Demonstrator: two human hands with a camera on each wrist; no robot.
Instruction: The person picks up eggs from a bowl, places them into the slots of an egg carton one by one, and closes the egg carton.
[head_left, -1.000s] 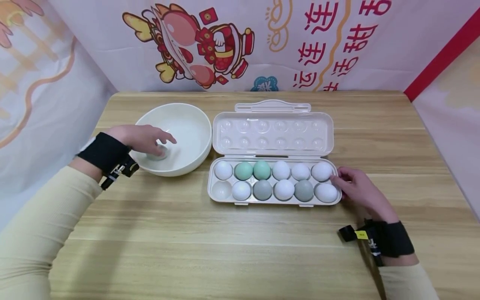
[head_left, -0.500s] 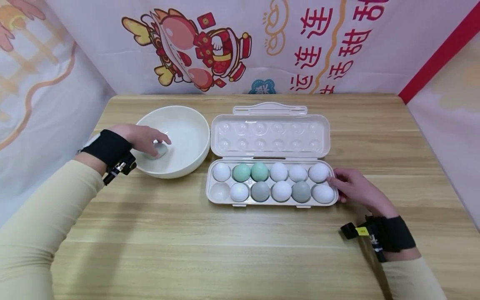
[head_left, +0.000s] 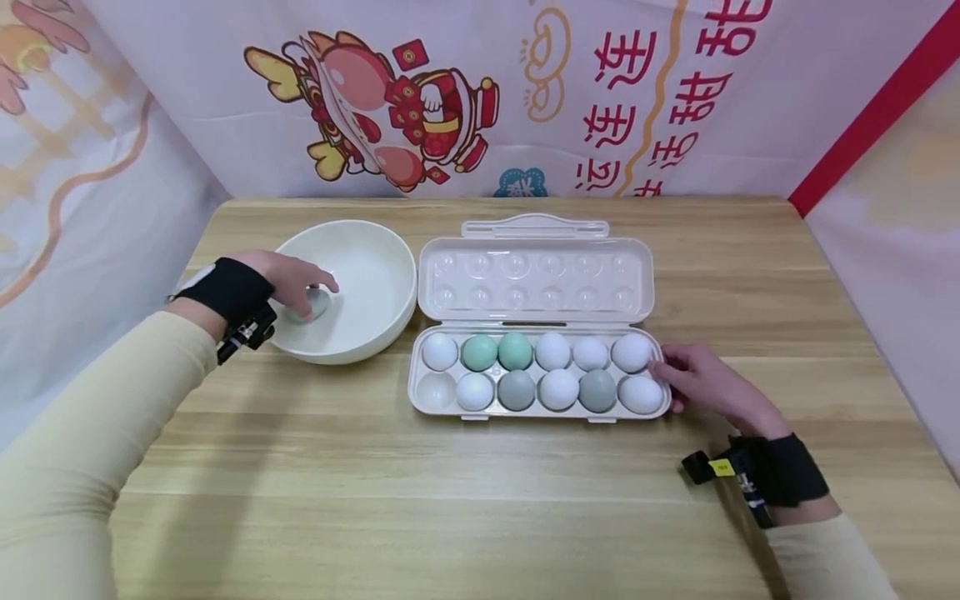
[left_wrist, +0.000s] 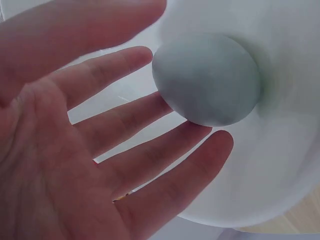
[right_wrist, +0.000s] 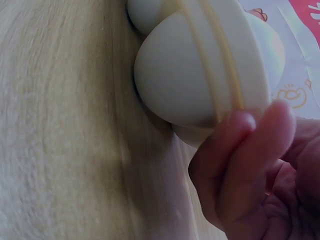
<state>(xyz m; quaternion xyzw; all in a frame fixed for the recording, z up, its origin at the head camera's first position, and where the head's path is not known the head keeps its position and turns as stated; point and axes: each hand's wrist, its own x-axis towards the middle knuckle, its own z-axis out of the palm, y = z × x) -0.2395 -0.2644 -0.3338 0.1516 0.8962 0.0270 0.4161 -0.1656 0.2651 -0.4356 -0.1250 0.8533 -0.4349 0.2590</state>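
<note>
My left hand (head_left: 288, 279) reaches over the left rim of a cream bowl (head_left: 390, 308). Its fingers are spread and nearly straight in the left wrist view, fingertips right at a grey-green egg (left_wrist: 207, 80) that lies inside the bowl. The thumb passes above the egg, apart from it in that view. My right hand (head_left: 708, 383) grips the right end of an egg carton (head_left: 497, 372), thumb on the rim and fingers below. White eggs (head_left: 558, 389), grey eggs (head_left: 517, 390) and two green eggs (head_left: 479, 353) fill its cups, except the near-left cup (head_left: 437, 390).
The carton's clear lid (head_left: 536, 279) lies folded back flat behind it, close to the bowl's right side. All stand on a wooden table (head_left: 420, 508). A printed cloth (head_left: 675, 100) hangs behind the table's far edge.
The head view has tilted slightly, so the bowl and carton sit lower in it. My left hand has shifted slightly within the bowl, uncovering more of the egg. The right hand keeps its grip.
</note>
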